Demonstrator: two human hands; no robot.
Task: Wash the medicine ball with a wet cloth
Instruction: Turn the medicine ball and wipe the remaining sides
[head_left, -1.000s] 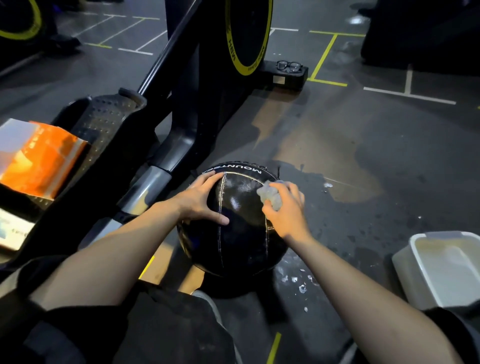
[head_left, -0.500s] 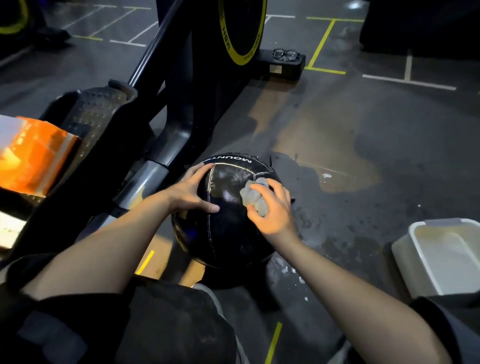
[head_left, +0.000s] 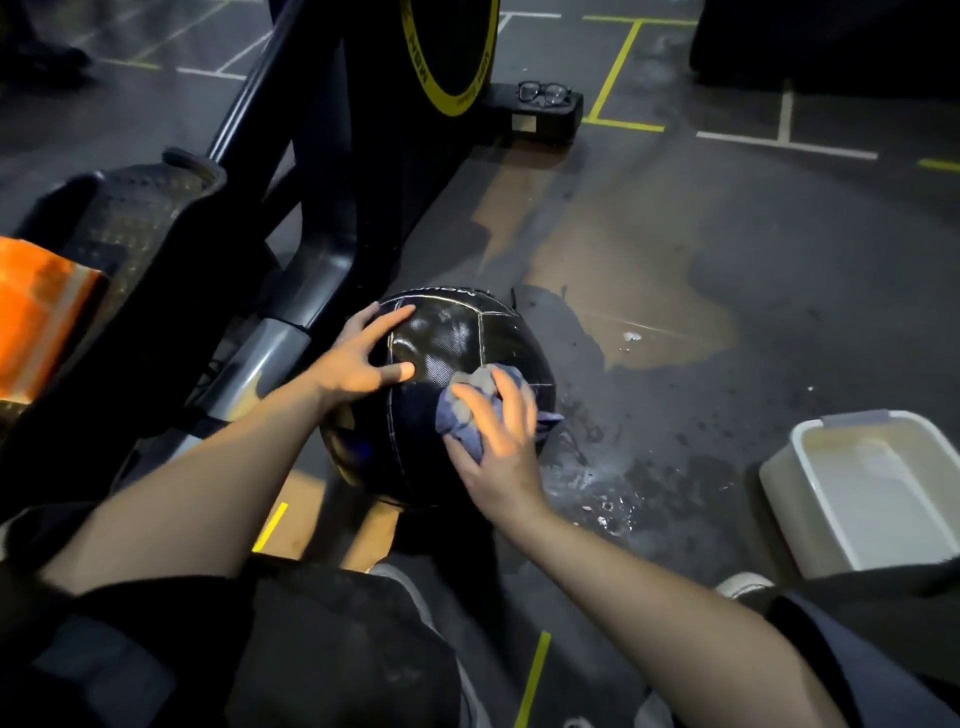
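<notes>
A black medicine ball (head_left: 447, 343) with white seams and white lettering sits on the wet dark floor in front of my knees. Its top shines with water. My left hand (head_left: 358, 358) rests flat on the ball's upper left side, fingers spread. My right hand (head_left: 498, 441) presses a crumpled grey-blue wet cloth (head_left: 467, 410) against the ball's near right side, fingers curled over the cloth. The ball's lower part is hidden behind my hands and arms.
A white plastic basin (head_left: 857, 493) stands on the floor at the right. A black exercise machine frame (head_left: 311, 208) with a foot pedal rises close on the left, an orange packet (head_left: 36, 317) beside it. Eyeglasses (head_left: 543, 93) lie on the machine's base. Puddles spot the floor.
My right hand has slid the cloth from the ball's upper right down toward me over its near right side. My left hand has stayed on the upper left.
</notes>
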